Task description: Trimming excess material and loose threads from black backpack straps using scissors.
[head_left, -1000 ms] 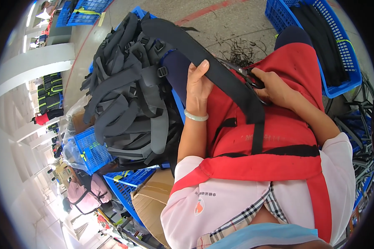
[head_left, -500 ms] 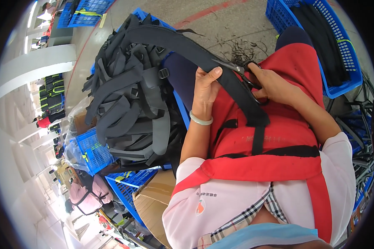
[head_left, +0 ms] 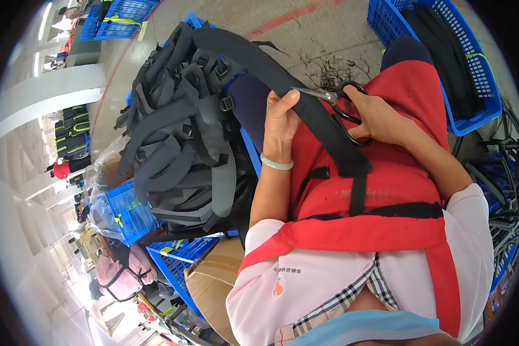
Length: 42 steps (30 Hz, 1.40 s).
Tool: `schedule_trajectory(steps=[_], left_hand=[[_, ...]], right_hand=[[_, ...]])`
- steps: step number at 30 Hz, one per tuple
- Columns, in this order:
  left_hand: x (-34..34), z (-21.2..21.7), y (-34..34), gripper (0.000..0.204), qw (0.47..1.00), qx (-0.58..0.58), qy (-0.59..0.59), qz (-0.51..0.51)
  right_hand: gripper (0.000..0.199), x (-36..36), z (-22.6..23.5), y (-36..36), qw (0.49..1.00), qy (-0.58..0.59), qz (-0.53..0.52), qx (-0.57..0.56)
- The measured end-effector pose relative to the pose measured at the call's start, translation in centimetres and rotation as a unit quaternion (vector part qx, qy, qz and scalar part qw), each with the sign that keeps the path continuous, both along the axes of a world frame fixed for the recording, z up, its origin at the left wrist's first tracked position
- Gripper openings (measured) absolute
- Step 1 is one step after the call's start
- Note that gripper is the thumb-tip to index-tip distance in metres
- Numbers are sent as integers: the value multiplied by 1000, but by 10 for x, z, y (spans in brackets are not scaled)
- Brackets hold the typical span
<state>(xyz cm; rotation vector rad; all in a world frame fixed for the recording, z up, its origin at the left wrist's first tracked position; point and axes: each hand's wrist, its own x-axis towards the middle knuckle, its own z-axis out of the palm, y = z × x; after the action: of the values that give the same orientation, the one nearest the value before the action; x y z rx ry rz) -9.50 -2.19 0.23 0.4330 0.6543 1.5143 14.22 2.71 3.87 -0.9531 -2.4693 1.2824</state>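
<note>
The long black padded strap runs from the far left pile down across the red apron to near right, the left hand clamped around its middle, the right hand closed on black scissors whose blades point left, touching the strap's right edge.

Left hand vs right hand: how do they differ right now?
The left hand grips the black strap and wears a pale bangle; the right hand is bare-wristed and holds scissors through the loops. The left hand's thumb points up; the right hand lies sideways. Both work over the red apron.
</note>
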Motion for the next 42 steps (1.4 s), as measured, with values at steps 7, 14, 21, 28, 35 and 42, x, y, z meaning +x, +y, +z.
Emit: schedule_trajectory(steps=[7,14,21,28,35,42], left_hand=[[14,10,-1,19,999,-23,-9,35],[13,6,-1,22,1000,-16,3,2],[13,12,5,23,999,-7,33,24],[32,17,-3,18,995,-5,97,24],[-16,52,20,17,994,54,75,61],[-14,49,22,23,993,55,88,55]], right_hand=[[66,-6,-1,-4,1000,0,5,-5],[41,-6,-10,1,998,-1,-20,-59],[32,3,-1,14,980,42,-54,-185],[30,-15,16,13,938,163,-82,-293],[34,-11,15,7,964,103,-62,-238],[68,-10,31,13,989,45,-35,-137]])
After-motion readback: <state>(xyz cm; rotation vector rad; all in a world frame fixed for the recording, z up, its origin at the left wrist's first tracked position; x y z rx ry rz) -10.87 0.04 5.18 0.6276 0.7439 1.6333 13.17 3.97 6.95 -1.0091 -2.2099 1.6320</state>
